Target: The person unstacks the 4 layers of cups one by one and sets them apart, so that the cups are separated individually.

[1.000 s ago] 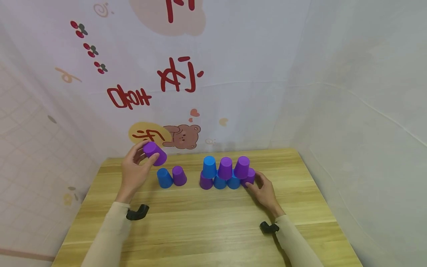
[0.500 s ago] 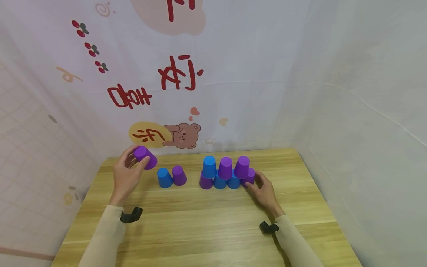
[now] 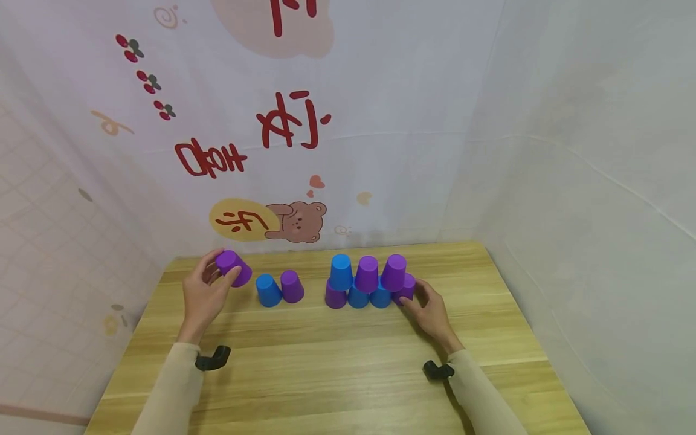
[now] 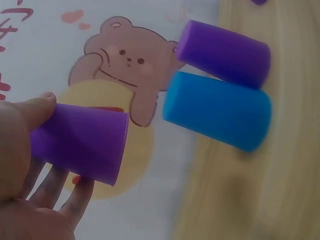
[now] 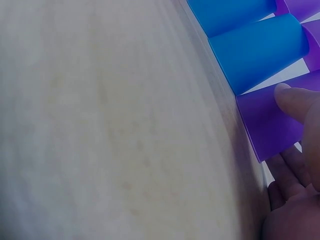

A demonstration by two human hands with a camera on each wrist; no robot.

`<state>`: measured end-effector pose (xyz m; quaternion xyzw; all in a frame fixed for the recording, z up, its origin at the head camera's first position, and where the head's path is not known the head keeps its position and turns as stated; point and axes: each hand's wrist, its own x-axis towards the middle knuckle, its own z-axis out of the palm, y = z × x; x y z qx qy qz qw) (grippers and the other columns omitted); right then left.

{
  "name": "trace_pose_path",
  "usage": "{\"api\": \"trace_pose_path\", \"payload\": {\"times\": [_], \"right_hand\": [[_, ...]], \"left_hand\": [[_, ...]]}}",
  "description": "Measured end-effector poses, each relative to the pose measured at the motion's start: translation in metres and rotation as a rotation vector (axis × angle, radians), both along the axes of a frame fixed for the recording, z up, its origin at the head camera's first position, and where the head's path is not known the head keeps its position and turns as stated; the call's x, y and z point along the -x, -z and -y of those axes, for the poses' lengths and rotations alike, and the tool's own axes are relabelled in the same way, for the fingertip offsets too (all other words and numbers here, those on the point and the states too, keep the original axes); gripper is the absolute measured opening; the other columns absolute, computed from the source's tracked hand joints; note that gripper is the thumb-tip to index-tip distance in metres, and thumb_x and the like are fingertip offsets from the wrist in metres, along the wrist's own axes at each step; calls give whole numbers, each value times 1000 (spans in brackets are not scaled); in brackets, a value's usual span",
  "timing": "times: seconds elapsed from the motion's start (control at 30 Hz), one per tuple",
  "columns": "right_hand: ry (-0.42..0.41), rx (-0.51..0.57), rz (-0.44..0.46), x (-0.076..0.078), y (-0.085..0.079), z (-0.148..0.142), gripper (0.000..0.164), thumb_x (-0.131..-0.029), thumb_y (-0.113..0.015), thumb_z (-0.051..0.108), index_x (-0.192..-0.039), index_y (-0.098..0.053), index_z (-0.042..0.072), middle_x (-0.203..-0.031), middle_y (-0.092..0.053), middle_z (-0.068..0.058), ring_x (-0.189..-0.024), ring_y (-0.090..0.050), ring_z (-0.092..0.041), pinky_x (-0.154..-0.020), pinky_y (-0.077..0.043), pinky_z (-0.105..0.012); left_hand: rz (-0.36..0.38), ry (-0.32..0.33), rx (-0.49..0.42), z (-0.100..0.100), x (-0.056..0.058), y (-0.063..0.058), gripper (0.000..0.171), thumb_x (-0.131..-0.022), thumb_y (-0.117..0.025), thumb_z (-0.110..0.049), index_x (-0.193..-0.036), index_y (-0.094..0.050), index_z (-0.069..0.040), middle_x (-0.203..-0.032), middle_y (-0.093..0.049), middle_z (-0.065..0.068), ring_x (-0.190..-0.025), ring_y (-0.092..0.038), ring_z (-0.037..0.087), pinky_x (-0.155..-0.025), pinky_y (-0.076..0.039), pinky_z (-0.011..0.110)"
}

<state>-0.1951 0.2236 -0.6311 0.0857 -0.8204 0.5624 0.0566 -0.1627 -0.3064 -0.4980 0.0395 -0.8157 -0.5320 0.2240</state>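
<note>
**Grip Status and Cup Layout**

The left hand (image 3: 203,297) grasps a purple cup (image 3: 232,268), thumb on one side and fingers on the other. This raised cup is tilted, wide rim toward the desk (image 3: 326,374), and is apart from the other cups.

To its right, a blue cup (image 3: 269,290) and a second purple cup (image 3: 292,286) stand side by side on the desk, wide ends down.

Farther right is a two-tier stack. Lower tier, left to right: lower-left purple cup (image 3: 335,296), two lower blue cups (image 3: 358,296), end purple cup (image 3: 405,289). Upper tier, bridging the joints: upper blue cup (image 3: 341,272), two upper purple cups (image 3: 367,274).

The right hand (image 3: 432,313) grasps the end purple cup, with the thumb on its near face. That cup rests on the desk.
</note>
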Motion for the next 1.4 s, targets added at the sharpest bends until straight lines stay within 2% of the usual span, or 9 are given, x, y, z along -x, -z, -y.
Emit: {"api": "trace_pose_path", "payload": {"times": [0.23,0.47,0.57,0.97,1.4], "right_hand": [[-7,-4,5,4,-3,-2,62,-101,-86,13,-157,-60,2,-159,-66,-22,-155,-60,-41,-133,-44,-54],[-19,7,13,8,-4,-4,62,-102,-86,13,-157,-60,2,-159,-66,-22,-155,-59,-42,-133,-44,-55],[-24,11,13,7,-4,-4,62,-102,-85,12,-157,-59,2,-160,-66,-22,-155,-59,-43,-134,-44,-55],[-8,-14,8,6,-3,-3,63,-101,-87,13,-157,-60,1,-159,-66,-23,-154,-60,-43,-133,-46,-57],[-10,-29,6,5,-2,-4,63,-102,-86,15,-157,-60,1,-160,-66,-23,-156,-58,-44,-134,-44,-57]], "left_hand": [[89,-25,33,2,-2,17,60,-103,-85,-14,-159,-62,-9,-156,-69,22,-133,-70,8,-105,-53,2],[151,-13,44,2,-7,34,60,-106,-82,-17,-160,-59,-7,-158,-66,25,-144,-67,41,-105,-50,0],[161,11,30,4,-7,41,61,-106,-81,-17,-161,-58,-5,-159,-65,26,-147,-64,47,-105,-51,1],[184,35,-3,3,-10,64,58,-106,-80,-8,-159,-59,0,-162,-62,28,-148,-63,50,-100,-48,-2],[186,77,-14,5,-11,70,60,-105,-80,-8,-160,-57,0,-163,-61,28,-150,-62,49,-102,-48,-2]]}}
